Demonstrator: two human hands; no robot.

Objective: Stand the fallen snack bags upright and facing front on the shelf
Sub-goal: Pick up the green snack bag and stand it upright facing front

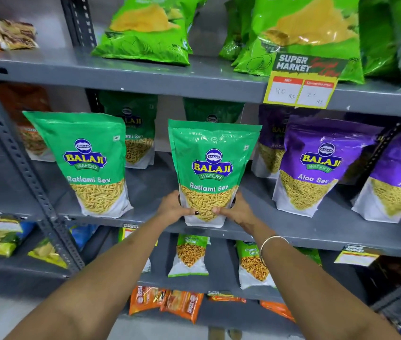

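My left hand (pixel 173 207) and right hand (pixel 236 208) are both closed around the bottom of a green snack bag (pixel 213 168), which stands upright, label forward, at the front edge of the grey shelf (pixel 292 231)

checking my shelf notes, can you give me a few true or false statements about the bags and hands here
1. Both hands hold the middle Ratlami Sev bag at its base. True: left hand, right hand.
2. That bag lies flat. False: it stands upright, front facing out.
3. The bags to its right are purple Aloo Sev bags. True.
4. The price tag hangs from the lowest shelf. False: it hangs from the shelf edge above.
5. A bangle is on the left wrist. False: right wrist.
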